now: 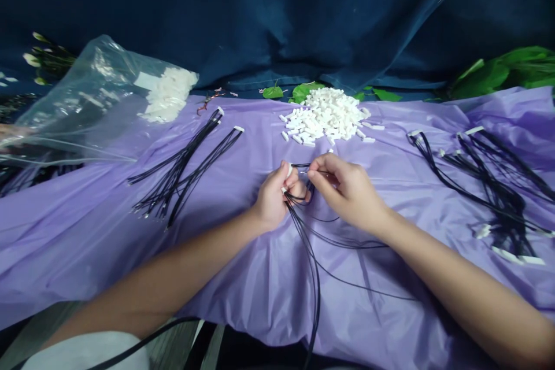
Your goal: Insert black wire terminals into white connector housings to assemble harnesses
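Note:
My left hand (273, 199) is closed around a small white connector housing (284, 190), with thin black wires (315, 277) running out of it. Those wires hang down over the cloth, and some spread to the right beneath my other arm. Close beside it, my right hand (349, 188) pinches the end of a black wire between thumb and fingertips. A short stretch of wire with a shiny tip shows in the gap between both hands. Fingers hide part of the connector. Just beyond the hands lies a heap of white connector housings (332, 114).
Bundles of black wires with white connectors lie at left (184, 167) and right (498, 185) on the purple cloth (243, 277). A clear plastic bag (108, 87) of white pieces sits at the back left. Green leaves (507, 72) and a dark blue curtain (217, 11) stand behind.

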Tool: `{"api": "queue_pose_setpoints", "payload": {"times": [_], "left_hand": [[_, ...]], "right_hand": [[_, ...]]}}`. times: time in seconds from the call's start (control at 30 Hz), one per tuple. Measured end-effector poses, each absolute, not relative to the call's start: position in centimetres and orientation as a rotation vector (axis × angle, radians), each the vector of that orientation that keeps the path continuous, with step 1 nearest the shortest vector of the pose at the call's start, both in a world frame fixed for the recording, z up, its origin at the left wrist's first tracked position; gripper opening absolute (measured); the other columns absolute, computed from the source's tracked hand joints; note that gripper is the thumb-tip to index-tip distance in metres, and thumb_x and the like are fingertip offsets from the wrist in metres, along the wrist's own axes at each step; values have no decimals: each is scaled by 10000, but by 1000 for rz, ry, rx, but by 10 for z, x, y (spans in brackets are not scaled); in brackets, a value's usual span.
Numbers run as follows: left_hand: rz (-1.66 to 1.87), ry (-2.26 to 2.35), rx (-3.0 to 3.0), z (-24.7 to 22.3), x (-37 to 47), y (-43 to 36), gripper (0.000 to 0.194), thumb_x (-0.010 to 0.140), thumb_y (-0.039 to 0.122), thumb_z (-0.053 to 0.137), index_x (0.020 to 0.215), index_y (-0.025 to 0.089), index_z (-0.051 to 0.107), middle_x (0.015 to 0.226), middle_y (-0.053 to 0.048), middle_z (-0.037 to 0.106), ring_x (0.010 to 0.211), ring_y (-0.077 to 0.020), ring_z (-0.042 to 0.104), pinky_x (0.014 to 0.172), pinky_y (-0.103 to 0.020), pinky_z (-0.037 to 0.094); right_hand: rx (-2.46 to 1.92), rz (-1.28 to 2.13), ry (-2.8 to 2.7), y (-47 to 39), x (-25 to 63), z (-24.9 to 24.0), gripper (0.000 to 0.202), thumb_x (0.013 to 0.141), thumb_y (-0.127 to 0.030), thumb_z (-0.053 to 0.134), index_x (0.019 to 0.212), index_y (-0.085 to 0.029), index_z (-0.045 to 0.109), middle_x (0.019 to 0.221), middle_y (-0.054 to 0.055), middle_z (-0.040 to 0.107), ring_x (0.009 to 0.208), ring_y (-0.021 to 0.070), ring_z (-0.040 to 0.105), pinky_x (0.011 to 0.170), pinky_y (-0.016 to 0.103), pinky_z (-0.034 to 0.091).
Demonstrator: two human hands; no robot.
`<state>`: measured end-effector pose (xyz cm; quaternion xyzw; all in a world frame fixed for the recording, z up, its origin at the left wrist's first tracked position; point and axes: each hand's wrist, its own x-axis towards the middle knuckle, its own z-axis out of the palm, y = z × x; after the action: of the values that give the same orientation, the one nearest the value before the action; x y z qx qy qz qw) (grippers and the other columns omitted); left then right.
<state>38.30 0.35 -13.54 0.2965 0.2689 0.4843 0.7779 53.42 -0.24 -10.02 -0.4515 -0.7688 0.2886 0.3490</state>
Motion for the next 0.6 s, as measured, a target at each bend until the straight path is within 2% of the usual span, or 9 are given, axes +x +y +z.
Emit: {"api": "queue_pose_setpoints", "payload": {"times": [0.13, 0.6], "left_hand": [[1075, 578, 713, -138, 384, -1, 468, 925, 483, 318, 571, 178, 350, 415, 35, 294, 410, -95, 284, 535, -240, 365], [1074, 562, 771, -138, 385, -8, 481, 902, 522, 375, 574, 172, 393, 438, 29, 351, 430, -94, 334, 570, -253, 388]], "right_hand": [[-1191, 715, -2001, -9, 529, -103, 84, 929, -257, 487, 934, -185, 528, 722, -14, 640, 617, 98, 608, 601, 224, 434], [-1283, 558, -1984, -19, 523, -107, 120, 943, -301, 473, 934, -192, 524, 798, 20, 656, 682, 139, 620, 595, 246, 453]]}}
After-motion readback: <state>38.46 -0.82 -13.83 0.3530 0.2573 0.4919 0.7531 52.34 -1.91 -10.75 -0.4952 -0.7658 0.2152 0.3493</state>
